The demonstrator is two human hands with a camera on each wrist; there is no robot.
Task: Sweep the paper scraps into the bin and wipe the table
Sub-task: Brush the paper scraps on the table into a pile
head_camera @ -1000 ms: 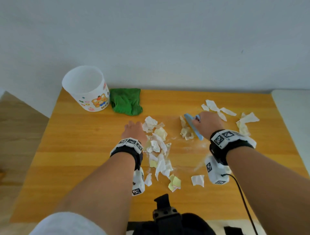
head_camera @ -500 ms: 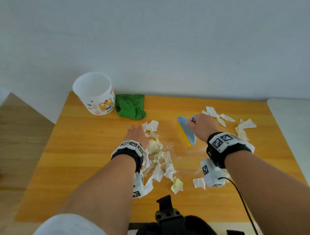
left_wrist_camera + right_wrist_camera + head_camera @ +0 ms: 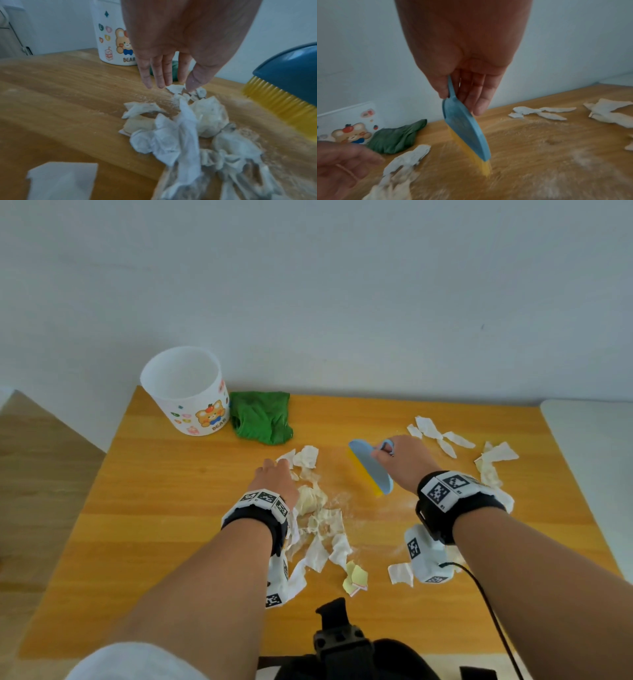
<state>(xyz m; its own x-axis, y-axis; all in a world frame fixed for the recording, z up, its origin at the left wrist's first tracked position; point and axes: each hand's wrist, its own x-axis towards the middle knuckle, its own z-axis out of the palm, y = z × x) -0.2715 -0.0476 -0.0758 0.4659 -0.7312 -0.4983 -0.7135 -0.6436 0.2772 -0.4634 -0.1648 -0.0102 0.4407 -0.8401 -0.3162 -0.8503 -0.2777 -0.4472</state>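
– Where's the bin (image 3: pixel 186 392)?
– Back left on the table (image 3: pixel 144 508), cloth (image 3: pixel 262 417) just right of it.
– And the scraps?
– One pile (image 3: pixel 318 518) mid-table, left of the brush (image 3: pixel 370 467); more scraps (image 3: pixel 462 445) at the back right.

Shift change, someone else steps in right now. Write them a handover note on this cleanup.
Left hand: open, fingers straight, at the left edge of the central scrap pile.
Right hand: grip on the blue brush, yellow bristles at the table, just right of that pile.
Bin: upright at the far left corner, no scraps visible inside.
Green cloth: beside the bin, untouched.
Done: some scraps gathered at centre.
Left: loose scraps on the far right and near the front edge, powdery residue, binning everything, wiping.
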